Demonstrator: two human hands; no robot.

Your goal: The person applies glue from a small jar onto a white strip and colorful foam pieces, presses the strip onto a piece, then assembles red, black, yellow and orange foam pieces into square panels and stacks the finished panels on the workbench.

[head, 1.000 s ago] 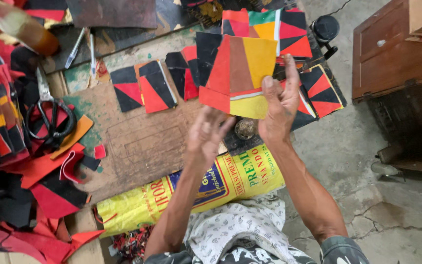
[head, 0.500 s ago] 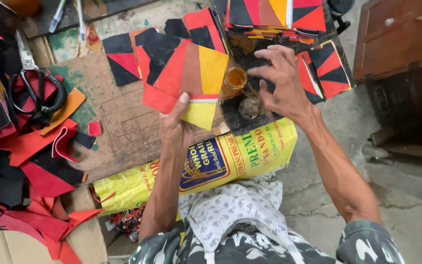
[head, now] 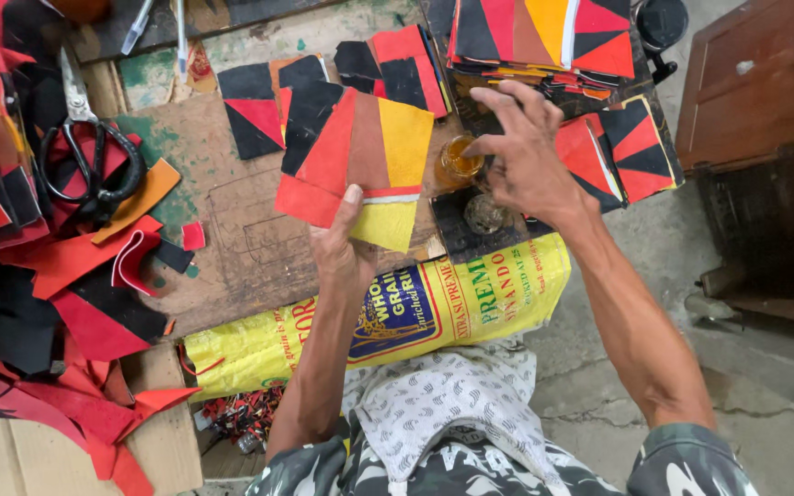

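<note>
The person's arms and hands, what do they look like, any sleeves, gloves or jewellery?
Both arms are bare from the upper arm down, lean and sinewy. The left hand and right hand wear no gloves; no rings, watch or bracelets show. Short sleeves in a dark camouflage-like pattern with pale marks cover only the tops of the arms at the bottom of the head view.
</note>
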